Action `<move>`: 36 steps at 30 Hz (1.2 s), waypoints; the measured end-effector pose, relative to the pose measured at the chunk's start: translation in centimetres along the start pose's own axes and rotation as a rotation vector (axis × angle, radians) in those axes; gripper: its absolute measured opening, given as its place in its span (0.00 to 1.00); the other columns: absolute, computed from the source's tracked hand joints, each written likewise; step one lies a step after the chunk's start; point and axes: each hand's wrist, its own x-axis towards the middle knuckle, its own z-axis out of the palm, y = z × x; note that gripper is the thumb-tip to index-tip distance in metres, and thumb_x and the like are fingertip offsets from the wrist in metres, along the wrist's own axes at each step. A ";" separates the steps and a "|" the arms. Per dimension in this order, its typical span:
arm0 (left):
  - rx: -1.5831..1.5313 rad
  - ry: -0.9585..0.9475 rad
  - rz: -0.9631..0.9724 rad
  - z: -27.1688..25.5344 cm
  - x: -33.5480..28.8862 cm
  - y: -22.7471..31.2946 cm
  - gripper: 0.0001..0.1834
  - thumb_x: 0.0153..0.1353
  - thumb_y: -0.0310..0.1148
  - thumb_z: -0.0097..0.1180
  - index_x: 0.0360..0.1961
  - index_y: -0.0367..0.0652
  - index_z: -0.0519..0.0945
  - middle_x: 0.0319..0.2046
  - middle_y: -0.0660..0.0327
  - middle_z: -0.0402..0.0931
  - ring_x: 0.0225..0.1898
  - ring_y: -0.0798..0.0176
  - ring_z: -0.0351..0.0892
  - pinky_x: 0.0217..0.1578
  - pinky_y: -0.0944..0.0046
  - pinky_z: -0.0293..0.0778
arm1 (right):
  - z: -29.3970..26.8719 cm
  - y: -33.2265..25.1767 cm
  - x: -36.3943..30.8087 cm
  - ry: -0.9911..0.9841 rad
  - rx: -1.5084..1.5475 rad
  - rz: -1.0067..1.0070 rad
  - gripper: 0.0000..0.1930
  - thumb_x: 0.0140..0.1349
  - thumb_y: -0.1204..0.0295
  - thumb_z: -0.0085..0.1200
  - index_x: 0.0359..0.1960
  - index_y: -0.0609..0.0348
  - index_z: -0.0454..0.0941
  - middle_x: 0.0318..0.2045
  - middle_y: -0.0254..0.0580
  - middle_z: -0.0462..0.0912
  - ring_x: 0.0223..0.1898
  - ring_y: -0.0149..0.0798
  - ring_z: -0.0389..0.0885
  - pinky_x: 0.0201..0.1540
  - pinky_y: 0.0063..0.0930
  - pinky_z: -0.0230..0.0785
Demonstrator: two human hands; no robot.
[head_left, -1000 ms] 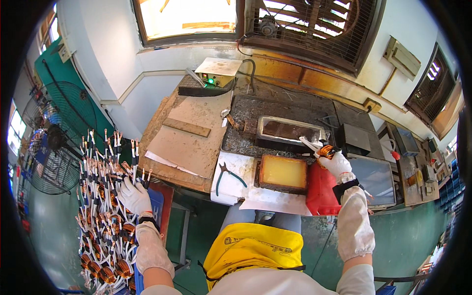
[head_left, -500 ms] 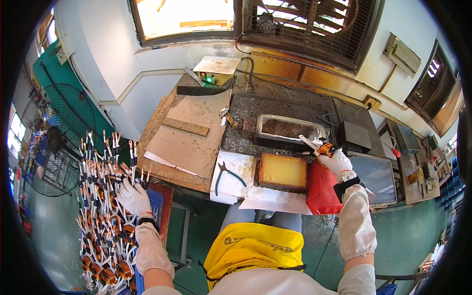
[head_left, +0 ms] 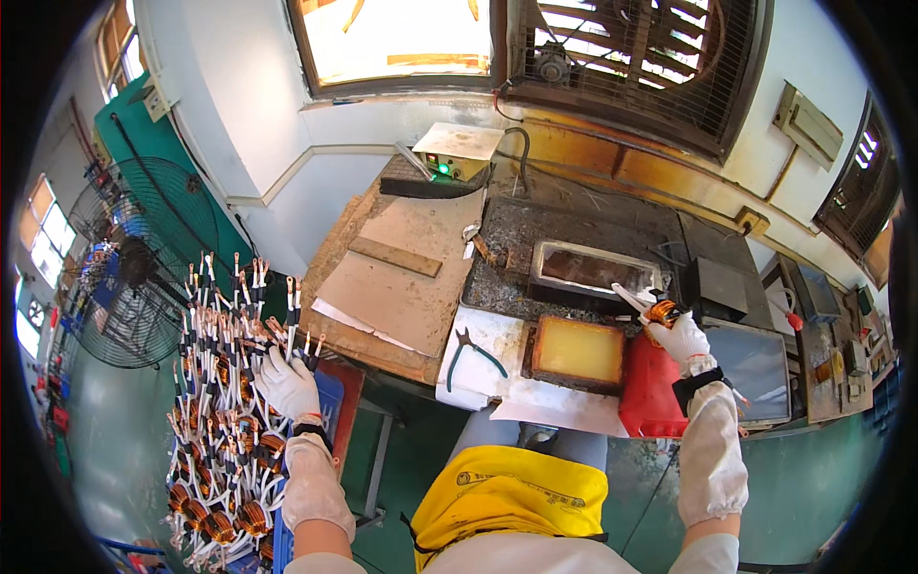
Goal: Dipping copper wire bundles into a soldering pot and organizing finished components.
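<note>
The gloved left hand (head_left: 287, 385) lies against the heaped coils (head_left: 246, 430); whether it grips any, I cannot tell. Rightward, near the rectangular pot (head_left: 574, 293), a wound coil (head_left: 661, 312) slants lengthwise, white leads (head_left: 630, 298) pointing leftward and away, clamped in the gloved right hand (head_left: 685, 342).

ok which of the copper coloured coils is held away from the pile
The coil in the right hand, its white leads pointing toward the metal-rimmed tray; the other coils sit heaped near the left hand.
</note>
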 end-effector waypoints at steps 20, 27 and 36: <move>-0.026 0.013 0.036 -0.4 0.2 0.3 0.22 0.61 0.37 0.50 0.55 0.41 0.68 0.47 0.53 0.72 0.50 0.51 0.70 0.60 0.49 0.61 | 0.7 0.8 0.6 0.024 -0.031 0.014 0.39 0.45 0.44 0.58 0.48 0.69 0.69 0.38 0.60 0.82 0.41 0.56 0.82 0.43 0.43 0.75; -0.022 -0.005 0.020 -0.1 0.1 0.0 0.22 0.61 0.39 0.50 0.55 0.42 0.69 0.48 0.53 0.72 0.51 0.50 0.70 0.60 0.49 0.61 | 0.3 0.3 0.1 0.043 0.006 -0.011 0.37 0.45 0.46 0.60 0.47 0.69 0.70 0.37 0.60 0.82 0.41 0.57 0.82 0.43 0.44 0.75; -0.080 -0.015 0.006 0.1 0.1 0.1 0.22 0.61 0.38 0.51 0.55 0.42 0.69 0.48 0.50 0.71 0.53 0.45 0.68 0.59 0.48 0.61 | 0.3 0.3 0.1 0.047 0.012 -0.023 0.38 0.45 0.44 0.59 0.46 0.69 0.69 0.34 0.60 0.82 0.39 0.56 0.82 0.40 0.43 0.75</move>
